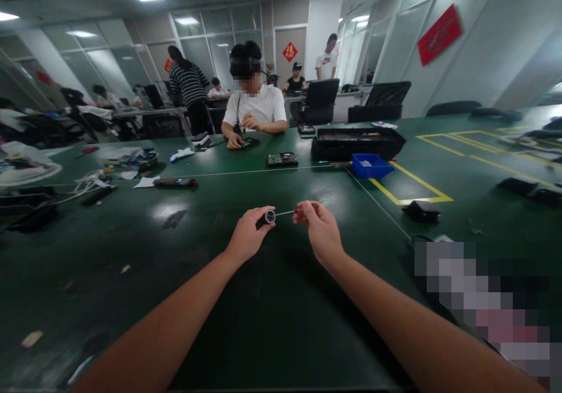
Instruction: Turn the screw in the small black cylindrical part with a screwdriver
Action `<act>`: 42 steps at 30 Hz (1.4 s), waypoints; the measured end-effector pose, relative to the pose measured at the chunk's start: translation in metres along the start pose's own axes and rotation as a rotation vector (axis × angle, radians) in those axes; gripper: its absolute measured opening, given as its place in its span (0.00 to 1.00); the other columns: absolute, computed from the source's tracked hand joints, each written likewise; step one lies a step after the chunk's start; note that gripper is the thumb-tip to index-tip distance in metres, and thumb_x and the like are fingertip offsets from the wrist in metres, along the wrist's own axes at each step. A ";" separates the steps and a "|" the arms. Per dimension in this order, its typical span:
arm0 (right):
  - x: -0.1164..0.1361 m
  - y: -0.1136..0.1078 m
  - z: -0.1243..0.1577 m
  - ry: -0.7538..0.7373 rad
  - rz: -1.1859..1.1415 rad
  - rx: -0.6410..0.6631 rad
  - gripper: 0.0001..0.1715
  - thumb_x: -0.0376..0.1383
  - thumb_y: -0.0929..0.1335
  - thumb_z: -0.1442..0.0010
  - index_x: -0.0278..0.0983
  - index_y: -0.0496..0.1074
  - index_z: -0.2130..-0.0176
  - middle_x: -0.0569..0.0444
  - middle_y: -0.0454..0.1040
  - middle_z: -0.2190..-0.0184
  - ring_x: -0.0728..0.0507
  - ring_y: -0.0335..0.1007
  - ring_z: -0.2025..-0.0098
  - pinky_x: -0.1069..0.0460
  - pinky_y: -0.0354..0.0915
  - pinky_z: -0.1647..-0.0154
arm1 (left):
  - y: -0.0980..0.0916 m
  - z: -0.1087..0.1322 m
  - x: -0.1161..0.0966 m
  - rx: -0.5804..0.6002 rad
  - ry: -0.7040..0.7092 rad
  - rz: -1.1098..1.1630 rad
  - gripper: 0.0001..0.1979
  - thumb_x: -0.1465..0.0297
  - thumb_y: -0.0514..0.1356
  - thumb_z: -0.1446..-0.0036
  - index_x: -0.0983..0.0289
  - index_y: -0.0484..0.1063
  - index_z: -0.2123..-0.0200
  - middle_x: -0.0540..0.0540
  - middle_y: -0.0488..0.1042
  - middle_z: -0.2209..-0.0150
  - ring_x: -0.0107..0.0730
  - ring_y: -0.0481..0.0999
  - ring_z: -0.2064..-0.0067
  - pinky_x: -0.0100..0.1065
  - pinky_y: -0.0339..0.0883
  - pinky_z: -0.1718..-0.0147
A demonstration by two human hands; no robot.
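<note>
Over the green table (197, 264), my left hand (248, 236) is closed around a small black cylinder (266, 218) with a silvery round end facing right. My right hand (319, 228) pinches a thin metal rod (285, 212), possibly a slim screwdriver with a reddish handle, whose tip meets the cylinder's end. Both hands hover just above the tabletop at its middle.
A blue bin (372, 165), a long black case (357, 143) and a circuit board (281, 159) lie further back. A small black part (421, 211) sits by the yellow floor-tape lines. Cables and clutter (94, 179) lie at the left. A person in a white shirt (253, 115) works opposite.
</note>
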State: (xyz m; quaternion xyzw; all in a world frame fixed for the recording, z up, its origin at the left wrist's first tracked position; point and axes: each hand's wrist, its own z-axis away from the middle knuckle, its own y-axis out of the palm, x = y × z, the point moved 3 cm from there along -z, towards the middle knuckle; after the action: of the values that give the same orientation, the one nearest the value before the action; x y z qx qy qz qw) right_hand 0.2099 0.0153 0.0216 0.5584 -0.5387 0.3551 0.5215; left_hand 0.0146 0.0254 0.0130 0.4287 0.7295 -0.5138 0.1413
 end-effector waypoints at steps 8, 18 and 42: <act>-0.013 -0.015 -0.011 0.230 -0.079 -0.220 0.14 0.44 0.66 0.36 0.39 0.70 0.70 0.57 0.68 0.76 0.48 0.62 0.78 0.50 0.69 0.73 | 0.007 -0.003 -0.007 0.170 0.093 -0.135 0.19 0.71 0.65 0.40 0.56 0.74 0.46 0.53 0.77 0.50 0.42 0.73 0.47 0.47 0.61 0.45; -0.005 -0.010 -0.008 -0.012 0.119 -0.095 0.16 0.49 0.66 0.37 0.39 0.71 0.65 0.55 0.73 0.72 0.47 0.68 0.72 0.50 0.67 0.69 | 0.009 -0.004 0.003 0.161 0.058 -0.107 0.20 0.71 0.66 0.41 0.55 0.73 0.45 0.53 0.77 0.49 0.41 0.72 0.47 0.45 0.60 0.44; 0.030 0.000 0.008 -0.364 0.764 0.072 0.13 0.43 0.60 0.30 0.41 0.68 0.63 0.53 0.75 0.71 0.42 0.71 0.69 0.48 0.61 0.67 | 0.009 -0.001 -0.006 0.255 0.095 -0.210 0.22 0.67 0.61 0.36 0.53 0.69 0.39 0.55 0.75 0.49 0.42 0.70 0.47 0.50 0.57 0.42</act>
State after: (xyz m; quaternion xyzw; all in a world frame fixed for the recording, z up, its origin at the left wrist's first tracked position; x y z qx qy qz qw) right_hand 0.2137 0.0008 0.0484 0.3899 -0.7775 0.4370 0.2291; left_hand 0.0255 0.0238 0.0115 0.3884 0.7052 -0.5932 -0.0034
